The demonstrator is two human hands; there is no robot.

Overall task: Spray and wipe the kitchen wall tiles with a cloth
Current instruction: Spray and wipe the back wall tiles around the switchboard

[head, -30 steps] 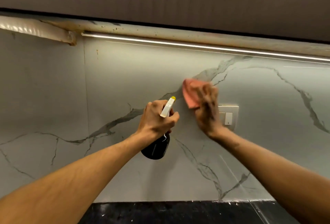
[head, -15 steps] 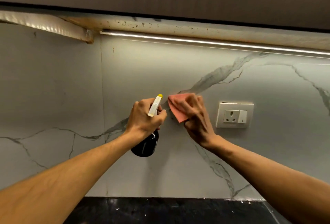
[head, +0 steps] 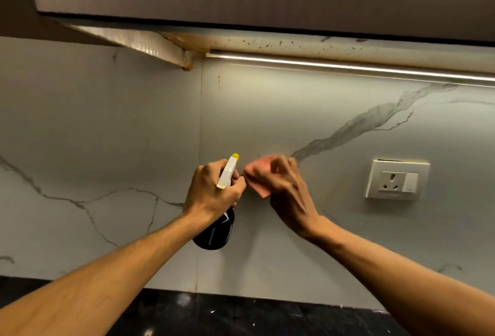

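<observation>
Left of the socket (head: 397, 180), the left hand (head: 211, 193) is gripping a near-upright spray bottle (head: 214, 232), yellow tip (head: 235, 156) pointing up; the right hand (head: 290, 196) is clutching a cloth (head: 258, 173) against the tiles (head: 294, 110).

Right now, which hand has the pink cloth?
The right hand holds the pink cloth against the wall tile. The left hand grips the black spray bottle with the yellow tip instead.
</observation>
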